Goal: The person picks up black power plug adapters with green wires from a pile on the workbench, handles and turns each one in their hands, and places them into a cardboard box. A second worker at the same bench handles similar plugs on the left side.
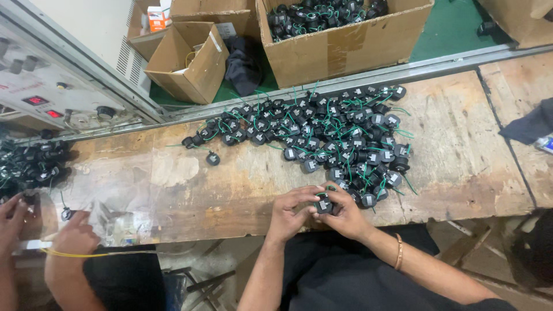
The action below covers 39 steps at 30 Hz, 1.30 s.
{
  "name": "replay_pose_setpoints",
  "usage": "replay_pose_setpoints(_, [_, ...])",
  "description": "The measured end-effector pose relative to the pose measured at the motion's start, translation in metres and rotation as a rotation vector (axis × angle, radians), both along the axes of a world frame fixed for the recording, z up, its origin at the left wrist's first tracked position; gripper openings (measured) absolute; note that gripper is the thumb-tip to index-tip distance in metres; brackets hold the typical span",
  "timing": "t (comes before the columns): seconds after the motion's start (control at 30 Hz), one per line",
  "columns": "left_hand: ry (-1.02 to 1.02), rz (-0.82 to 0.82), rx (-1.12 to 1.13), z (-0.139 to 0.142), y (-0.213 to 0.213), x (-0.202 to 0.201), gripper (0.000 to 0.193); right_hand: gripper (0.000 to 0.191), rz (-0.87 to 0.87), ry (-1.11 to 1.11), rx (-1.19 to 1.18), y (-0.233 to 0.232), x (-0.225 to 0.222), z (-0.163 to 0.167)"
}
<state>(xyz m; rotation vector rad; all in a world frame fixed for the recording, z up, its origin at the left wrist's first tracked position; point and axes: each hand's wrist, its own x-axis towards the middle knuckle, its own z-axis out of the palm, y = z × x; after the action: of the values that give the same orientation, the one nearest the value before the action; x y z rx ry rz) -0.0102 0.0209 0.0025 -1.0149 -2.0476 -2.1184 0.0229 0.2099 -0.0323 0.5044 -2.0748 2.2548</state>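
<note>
Two bare hands meet at the near edge of a worn wooden table (pixel 190 190), the left hand (pixel 288 214) and right hand (pixel 344 214) each with fingers closed around one small black round part (pixel 324 204). Just beyond that part lies a heap of like black parts with green wires (pixel 322 129). Farther beyond the heap stands an open cardboard box (pixel 345 49) of more. Left of the part, another person's hands (pixel 72 236) rest on clear plastic.
</note>
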Motion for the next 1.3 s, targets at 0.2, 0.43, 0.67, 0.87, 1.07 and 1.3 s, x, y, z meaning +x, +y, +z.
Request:
replay_pose_setpoints(0.2, [-0.668, 0.069, 0.297, -0.007, 0.024, 0.003, 0.026, 0.034, -0.136, 0.057, 0.279, -0.003, 0.004, 0.017])
replay_pose_setpoints(0.43, [0.004, 0.456, -0.062, 0.027, 0.017, -0.041, 0.020, 0.035, -0.063, 0.127, 0.154, -0.005, 0.003, 0.016])
replay_pose_setpoints(0.67, [0.182, 0.819, -0.374, 0.015, 0.014, -0.119, 0.018, 0.037, 0.001, 0.226, 0.199, 0.000, 0.000, 0.020])
replay_pose_setpoints(0.87, [0.233, 0.899, -0.157, 0.013, -0.005, -0.080, 0.020, 0.041, 0.111, 0.030, -0.011, 0.002, 0.001, 0.017])
replay_pose_setpoints(1.07, [0.095, 0.437, 0.027, 0.017, 0.019, -0.011, 0.025, 0.065, -0.019, 0.044, 0.085, 0.011, -0.001, -0.004])
replay_pose_setpoints(1.3, [0.329, 0.269, -0.049, 0.027, 0.016, -0.008, 0.023, 0.049, -0.037, 0.161, 0.233, 0.014, -0.003, -0.012])
